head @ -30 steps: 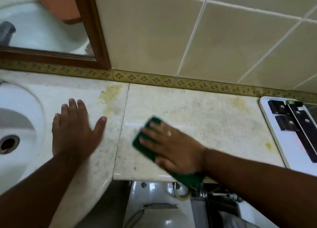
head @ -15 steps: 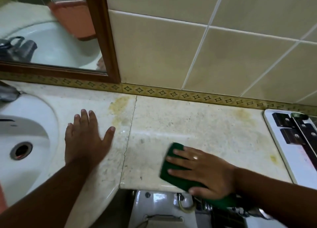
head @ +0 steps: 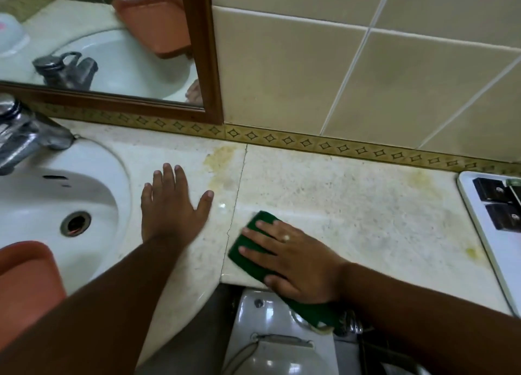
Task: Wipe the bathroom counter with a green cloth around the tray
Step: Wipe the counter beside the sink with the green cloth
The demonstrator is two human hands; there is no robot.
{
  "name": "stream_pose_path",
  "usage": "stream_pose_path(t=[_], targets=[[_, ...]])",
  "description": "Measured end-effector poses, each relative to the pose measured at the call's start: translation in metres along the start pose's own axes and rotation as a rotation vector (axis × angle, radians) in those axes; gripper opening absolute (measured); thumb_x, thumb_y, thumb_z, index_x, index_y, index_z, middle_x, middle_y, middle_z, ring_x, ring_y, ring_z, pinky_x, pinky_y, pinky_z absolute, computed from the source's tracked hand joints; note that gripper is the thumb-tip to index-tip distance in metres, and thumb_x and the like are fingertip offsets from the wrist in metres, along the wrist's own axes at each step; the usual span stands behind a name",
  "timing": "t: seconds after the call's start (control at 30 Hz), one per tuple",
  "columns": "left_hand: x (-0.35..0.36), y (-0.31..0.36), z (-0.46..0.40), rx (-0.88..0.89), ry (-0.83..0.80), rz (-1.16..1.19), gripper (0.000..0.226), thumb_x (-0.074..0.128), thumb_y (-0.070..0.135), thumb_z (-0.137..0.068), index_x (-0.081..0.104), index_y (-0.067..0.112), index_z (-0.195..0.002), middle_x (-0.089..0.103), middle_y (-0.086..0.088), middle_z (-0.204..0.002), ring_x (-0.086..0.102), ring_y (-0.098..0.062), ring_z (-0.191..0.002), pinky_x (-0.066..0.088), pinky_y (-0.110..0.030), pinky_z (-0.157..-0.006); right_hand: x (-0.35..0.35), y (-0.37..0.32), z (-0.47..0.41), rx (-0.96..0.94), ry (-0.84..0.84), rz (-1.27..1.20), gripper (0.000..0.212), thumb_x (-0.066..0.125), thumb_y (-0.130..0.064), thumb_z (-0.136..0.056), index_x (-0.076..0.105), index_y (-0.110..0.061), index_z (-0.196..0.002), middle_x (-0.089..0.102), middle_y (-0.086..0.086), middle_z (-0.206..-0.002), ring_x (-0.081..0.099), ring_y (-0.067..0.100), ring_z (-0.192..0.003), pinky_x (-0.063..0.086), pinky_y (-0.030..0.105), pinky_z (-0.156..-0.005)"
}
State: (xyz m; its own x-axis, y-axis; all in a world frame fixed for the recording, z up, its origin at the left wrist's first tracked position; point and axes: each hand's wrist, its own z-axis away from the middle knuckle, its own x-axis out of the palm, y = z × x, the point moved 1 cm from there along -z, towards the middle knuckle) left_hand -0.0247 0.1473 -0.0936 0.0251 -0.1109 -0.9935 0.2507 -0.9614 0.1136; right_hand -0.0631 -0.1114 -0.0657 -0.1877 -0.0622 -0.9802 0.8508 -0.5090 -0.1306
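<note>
Though pinned flat under spread right hand [head: 296, 257] fingers at the counter [head: 352, 205] front edge beside the seam, green cloth [head: 255, 250] judged soft, light, limp, tail overhanging; best pressed mid-fold; left hand [head: 169, 208] splayed, empty; tray [head: 485, 233] well apart.

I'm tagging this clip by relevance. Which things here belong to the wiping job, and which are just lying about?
Job: green cloth under right hand; left hand braced flat; counter; white tray.
Lying about: sink, faucet, mirror, orange tub.
</note>
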Motion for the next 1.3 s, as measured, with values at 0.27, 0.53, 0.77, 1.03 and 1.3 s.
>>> stream_pose_path(t=[0.27, 0.53, 0.77, 1.03, 1.3], targets=[[0.003, -0.002, -0.002, -0.009, 0.005, -0.01, 0.087, 0.025, 0.067, -0.092, 0.017, 0.006, -0.155, 0.016, -0.019, -0.164, 0.016, -0.035, -0.151, 0.014, -0.05, -0.121, -0.009, 0.153, 0.019, 0.48, 0.08, 0.019, 0.067, 0.017, -0.054, -0.094, 0.015, -0.025, -0.155, 0.017, 0.009, -0.162, 0.013, 0.032, -0.148, 0.017, 0.052, -0.118], [0.001, 0.0, 0.001, -0.009, -0.007, 0.017, 0.088, 0.023, 0.068, -0.092, 0.016, 0.008, -0.155, 0.014, -0.017, -0.165, 0.014, -0.034, -0.151, 0.013, -0.05, -0.122, 0.001, 0.05, 0.052, -0.014, -0.023, 0.033, 0.068, 0.028, -0.056, -0.096, 0.012, -0.027, -0.156, 0.011, 0.007, -0.163, 0.002, 0.026, -0.15, 0.004, 0.046, -0.121], [0.004, -0.004, -0.002, -0.012, -0.014, 0.005, 0.09, 0.02, 0.069, -0.09, 0.013, 0.009, -0.156, 0.011, -0.016, -0.165, 0.012, -0.034, -0.152, 0.012, -0.049, -0.122, -0.015, 0.177, 0.074, 0.286, 0.021, 0.08, 0.069, 0.019, -0.06, -0.096, 0.003, -0.028, -0.155, 0.016, 0.011, -0.162, 0.012, 0.032, -0.149, 0.026, 0.054, -0.113], [0.004, -0.006, 0.002, -0.011, 0.002, 0.015, 0.088, 0.022, 0.068, -0.091, 0.015, 0.008, -0.155, 0.013, -0.018, -0.165, 0.014, -0.035, -0.151, 0.013, -0.05, -0.122, 0.004, 0.062, 0.055, -0.04, -0.109, 0.11, 0.068, 0.012, -0.056, -0.096, 0.012, -0.025, -0.156, 0.012, 0.007, -0.162, 0.002, 0.026, -0.151, 0.002, 0.044, -0.121], [0.006, -0.003, -0.003, 0.005, 0.008, 0.024, 0.086, 0.026, 0.066, -0.092, 0.018, 0.007, -0.155, 0.016, -0.019, -0.164, 0.016, -0.036, -0.151, 0.013, -0.05, -0.12, -0.012, 0.149, 0.038, 0.541, 0.101, 0.019, 0.066, 0.021, -0.054, -0.095, 0.011, -0.026, -0.154, 0.02, 0.013, -0.161, 0.017, 0.035, -0.147, 0.014, 0.051, -0.119]])
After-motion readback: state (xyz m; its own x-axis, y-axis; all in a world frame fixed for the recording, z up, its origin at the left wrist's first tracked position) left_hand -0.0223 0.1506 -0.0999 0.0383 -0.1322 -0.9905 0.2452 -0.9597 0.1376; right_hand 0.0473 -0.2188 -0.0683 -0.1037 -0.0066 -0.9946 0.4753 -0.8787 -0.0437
